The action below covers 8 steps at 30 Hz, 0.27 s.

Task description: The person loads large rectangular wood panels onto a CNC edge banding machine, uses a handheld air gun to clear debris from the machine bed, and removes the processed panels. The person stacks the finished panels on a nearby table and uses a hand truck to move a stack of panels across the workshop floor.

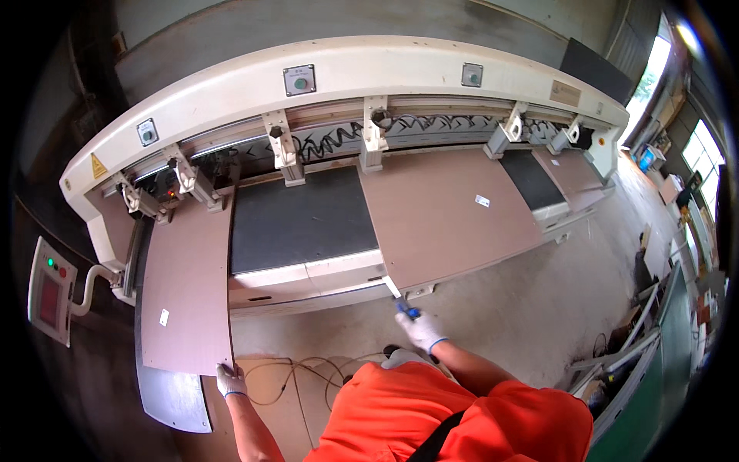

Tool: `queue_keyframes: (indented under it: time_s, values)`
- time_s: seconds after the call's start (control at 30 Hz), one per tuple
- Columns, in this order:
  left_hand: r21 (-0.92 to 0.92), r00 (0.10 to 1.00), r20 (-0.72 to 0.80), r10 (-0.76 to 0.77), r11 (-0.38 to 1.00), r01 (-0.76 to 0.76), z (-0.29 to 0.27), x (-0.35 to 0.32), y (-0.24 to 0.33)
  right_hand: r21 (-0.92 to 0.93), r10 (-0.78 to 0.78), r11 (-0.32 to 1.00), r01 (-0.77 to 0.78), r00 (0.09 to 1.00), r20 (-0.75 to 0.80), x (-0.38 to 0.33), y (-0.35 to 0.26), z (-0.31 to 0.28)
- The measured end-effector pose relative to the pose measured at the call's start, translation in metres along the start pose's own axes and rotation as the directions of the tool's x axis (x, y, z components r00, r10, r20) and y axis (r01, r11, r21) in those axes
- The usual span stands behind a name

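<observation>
My left hand, in a white glove, pinches the near right corner of a long brown panel. That panel lies under the clamps at the machine's left end and carries a small white label. A small blue tool is in my gloved right hand, just off the near left corner of a second brown panel. A pale strip shows between the tool and that corner; I cannot tell which it belongs to. The tool's exact kind is too small to make out.
The long cream machine has several clamps and a black bed. A control screen stands on an arm at the left. A third brown panel lies far right. Thin hose loops over the floor; frames and scrap line the right.
</observation>
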<state>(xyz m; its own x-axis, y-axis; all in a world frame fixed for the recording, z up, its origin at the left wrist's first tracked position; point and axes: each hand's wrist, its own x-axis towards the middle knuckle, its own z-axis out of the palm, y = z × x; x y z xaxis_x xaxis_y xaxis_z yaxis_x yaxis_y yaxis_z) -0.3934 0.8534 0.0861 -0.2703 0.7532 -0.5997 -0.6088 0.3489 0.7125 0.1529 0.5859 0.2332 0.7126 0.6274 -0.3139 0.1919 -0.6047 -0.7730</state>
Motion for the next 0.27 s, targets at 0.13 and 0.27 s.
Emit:
queue_keyframes:
  time_s: [0.13,0.27]
  values:
    - [-0.105,0.998,-0.015,-0.064,0.993,0.062,0.015,0.018,-0.006,0.132,0.314,0.95,-0.284,0.857,-0.408,0.027,0.116,-0.045]
    - [-0.199,1.0,0.003,0.017,0.98,-0.016,-0.013,0.015,0.013,0.728,0.405,0.675,-0.119,0.885,-0.231,0.019,0.124,-0.061]
